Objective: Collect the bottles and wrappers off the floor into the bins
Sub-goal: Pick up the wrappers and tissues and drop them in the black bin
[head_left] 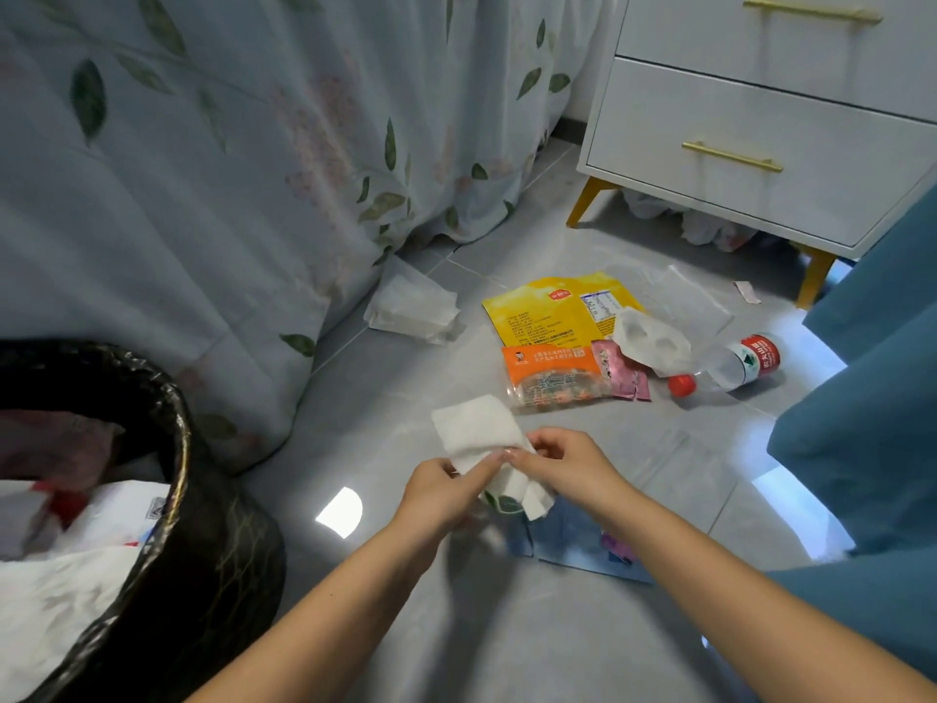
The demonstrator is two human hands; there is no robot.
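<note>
Leftward, black-lined bin [152, 499], part full. Mid-floor, left hand [436, 492] and right hand [563, 464] both pinching one white tissue [479, 431], fingers curled on its lower edge; soft, weightless, crushable anywhere. Farther right, crinkly wrappers [557, 317], then light, roll-prone bottle [730, 365]; best gripped mid-body.

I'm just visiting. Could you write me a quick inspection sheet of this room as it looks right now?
Surface: grey tiled floor, glare patches.
Job's things: white tissue in both hands; plastic bottle lying on its side; yellow packet, orange packet, pink wrapper, loose tissues on the floor; black-lined bin holding rubbish.
Clutter: blue wrapper under the hands.
Grippers: left hand and right hand pinch the tissue.
Cables: nothing seen.
Surroundings: floral bedsheet, white nightstand, blue curtain.
</note>
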